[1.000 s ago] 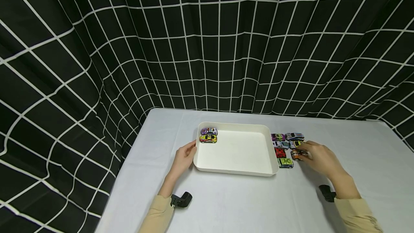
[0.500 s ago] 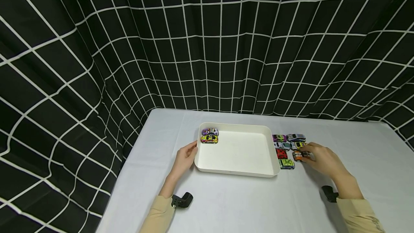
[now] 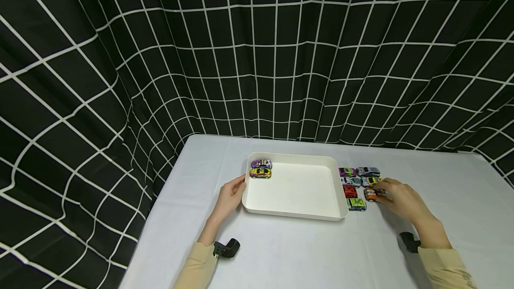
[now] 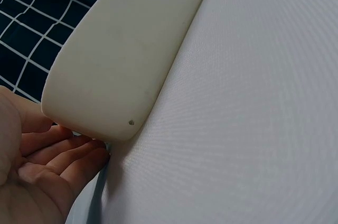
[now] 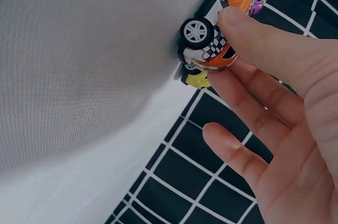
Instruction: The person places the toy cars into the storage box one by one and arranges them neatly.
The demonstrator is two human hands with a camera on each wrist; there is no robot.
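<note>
My right hand [image 3: 401,199] pinches an orange toy car [image 5: 212,55] between thumb and fingers; the wheels appear close to the tabletop. In the head view this orange car [image 3: 370,194] stands at the near right of a cluster of toy cars. My left hand [image 3: 230,196] rests against the left end of a shallow white tray [image 3: 297,195]. Its fingers [image 4: 74,163] touch the outside of the tray wall in the left wrist view; the thumb is hidden there. Inside the tray's far left corner, a purple toy car [image 3: 262,163] and a yellow-and-red toy car [image 3: 260,173] lie side by side.
Along the tray's right side stand a red car [image 3: 350,191], a green car [image 3: 356,204], a silver car [image 3: 368,171], a yellow-and-white car [image 3: 371,181] and a few others. A white cloth covers the table [image 3: 289,253]. Black gridded curtains [image 3: 277,57] hang behind.
The head view has shifted slightly. My right hand stays at the orange car, with small finger movement. My left hand and the tray hold their places.
</note>
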